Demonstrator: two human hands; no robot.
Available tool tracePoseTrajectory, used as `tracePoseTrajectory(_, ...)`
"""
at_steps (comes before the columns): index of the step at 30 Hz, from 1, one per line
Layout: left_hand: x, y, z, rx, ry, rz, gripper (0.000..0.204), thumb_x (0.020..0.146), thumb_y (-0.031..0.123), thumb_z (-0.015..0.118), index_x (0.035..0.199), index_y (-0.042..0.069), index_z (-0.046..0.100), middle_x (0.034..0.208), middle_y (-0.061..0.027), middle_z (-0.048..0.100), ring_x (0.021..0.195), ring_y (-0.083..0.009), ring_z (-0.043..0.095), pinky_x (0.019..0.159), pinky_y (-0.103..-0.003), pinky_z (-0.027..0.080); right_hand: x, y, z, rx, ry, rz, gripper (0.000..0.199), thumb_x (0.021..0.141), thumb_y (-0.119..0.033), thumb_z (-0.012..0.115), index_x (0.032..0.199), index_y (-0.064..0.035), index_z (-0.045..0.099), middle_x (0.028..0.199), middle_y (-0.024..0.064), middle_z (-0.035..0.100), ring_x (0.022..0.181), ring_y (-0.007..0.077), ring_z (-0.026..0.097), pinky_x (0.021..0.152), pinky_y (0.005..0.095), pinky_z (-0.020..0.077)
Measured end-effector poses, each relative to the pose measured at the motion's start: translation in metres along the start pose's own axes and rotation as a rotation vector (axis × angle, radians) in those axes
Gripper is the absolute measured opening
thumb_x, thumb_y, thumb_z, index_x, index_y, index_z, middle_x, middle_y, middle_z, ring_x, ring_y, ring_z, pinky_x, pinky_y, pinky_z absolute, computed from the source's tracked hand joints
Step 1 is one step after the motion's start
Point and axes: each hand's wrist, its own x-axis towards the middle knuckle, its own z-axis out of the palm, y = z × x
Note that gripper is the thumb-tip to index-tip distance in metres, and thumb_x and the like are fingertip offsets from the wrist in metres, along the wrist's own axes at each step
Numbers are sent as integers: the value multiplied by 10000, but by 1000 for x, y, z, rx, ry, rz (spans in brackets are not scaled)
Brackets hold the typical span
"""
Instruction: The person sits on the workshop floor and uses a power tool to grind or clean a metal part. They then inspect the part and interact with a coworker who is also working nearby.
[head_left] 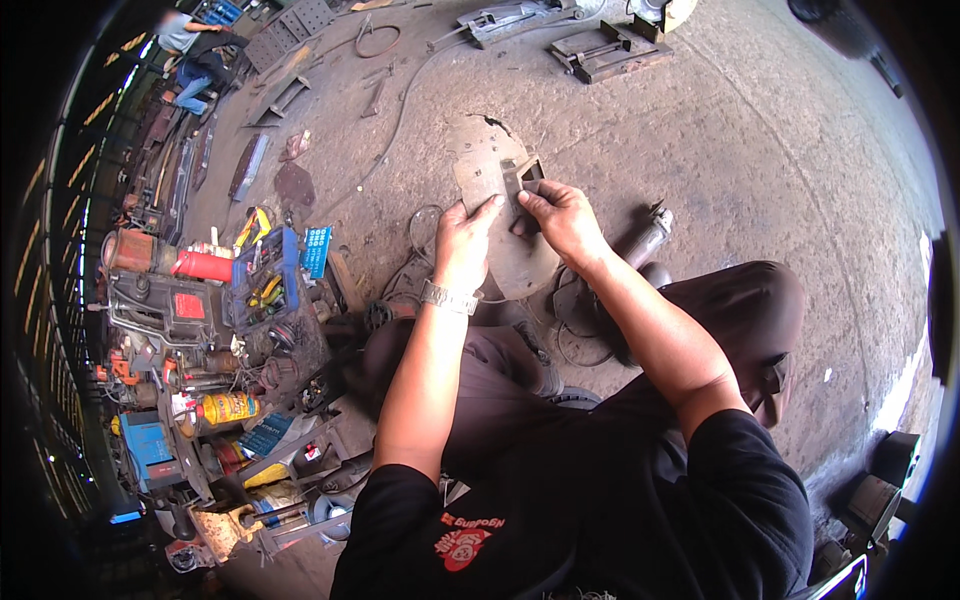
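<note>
In front of me I hold up a flat tan plate (478, 158) with rounded ends, small holes and a ragged dark notch at its far end. My left hand (464, 245), with a metal watch on the wrist, grips the plate's left edge, thumb on top. My right hand (566, 222) is closed on a small dark angular metal piece (529, 170) with an open, box-like end. That piece lies against the plate's right side, its lower part hidden by my fingers. Beyond my right forearm a grey cylindrical power tool (645, 238) rests by my knee.
At the left stands a crowd of tools: a blue toolbox (265, 275), a red cylinder (203, 264), a yellow bottle (226, 407) and a blue box (148, 448). Metal frames (610, 50) lie far ahead. A cable (398, 125) crosses the floor. A person (190, 55) works at the far left.
</note>
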Motion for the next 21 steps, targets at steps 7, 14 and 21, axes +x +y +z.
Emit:
tracePoseTrajectory(7, -2, -5, 2, 99, 106, 103, 134, 937, 84, 681, 1031, -12, 673, 945, -64, 697, 794, -122, 629, 706, -296, 532, 2, 2, 0, -243, 36, -81, 213, 961, -164, 643, 1038, 24, 707, 729, 110, 725, 676, 128, 687, 667, 316, 538)
tracePoseTrajectory(14, -1, -4, 7, 103, 130, 100, 179, 935, 61, 675, 1087, -24, 637, 1019, -99, 690, 861, -144, 646, 761, -311, 542, -1, -3, -2, -431, 102, -122, 291, 956, -246, 652, 1052, 23, 705, 813, 188, 731, 790, 235, 737, 718, 367, 552)
tracePoseTrajectory(21, 0, -10, 1, 198, 114, 106, 188, 924, 54, 686, 1088, -30, 645, 1034, -108, 695, 893, -147, 647, 808, -298, 524, -6, -23, 2, -545, 150, -173, 290, 940, -278, 663, 1003, 0, 717, 822, 250, 690, 830, 357, 728, 716, 415, 548)
